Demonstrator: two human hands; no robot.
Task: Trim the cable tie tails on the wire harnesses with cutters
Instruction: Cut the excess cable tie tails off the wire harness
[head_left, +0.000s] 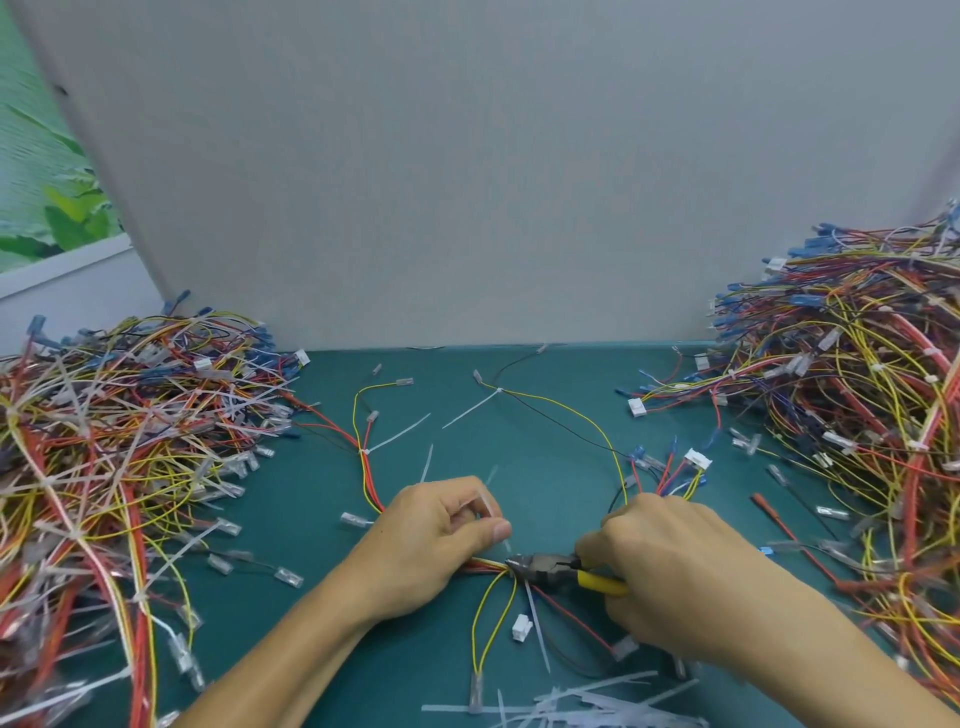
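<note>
Your right hand (670, 577) curls tight round the yellow-handled cutters (556, 567), whose nose touches the wire harness (366, 467) at its bundle. Just left of the cutters, your left hand (431, 540) pinches the cable tie tail (484, 508) (translucent, upright) between thumb and forefinger. Cut-off tails (582, 699) lie below the cutters.

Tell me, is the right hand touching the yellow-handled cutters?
Touching. The head view shows the right hand curled around the yellow handles of the cutters, with no gap between them.
</note>
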